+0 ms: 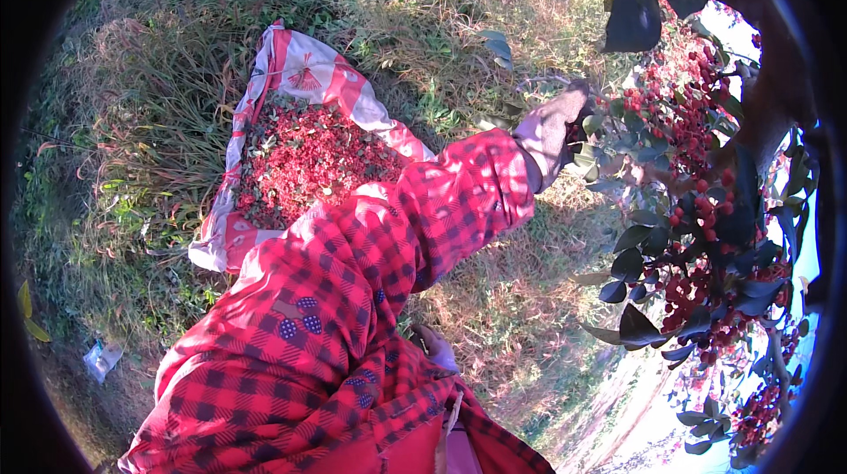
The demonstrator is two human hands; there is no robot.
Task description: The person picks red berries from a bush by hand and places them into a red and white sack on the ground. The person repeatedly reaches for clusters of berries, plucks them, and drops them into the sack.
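Observation:
My left hand (549, 127), in a worn greyish-brown glove, reaches out from a red-and-black checked sleeve (456, 189). It is at the edge of a leafy branch, next to green leaves (585, 160) and a cluster of small red berries (635, 97). Its fingertips are partly hidden in shadow, so any grip on a stem does not show. Behind the arm, a red-and-white sack (370, 107) lies spread on the grass, with a heap of red berries (311, 156) and some leaves on it. My right hand is out of view.
More berry clusters (705, 203) and dark leaves (632, 17) hang along the right side, near a thick branch (767, 110). Tall grass (159, 110) surrounds the sack. A scrap of clear plastic (102, 360) lies at lower left. A partly covered pale object (437, 347) shows beneath the sleeve.

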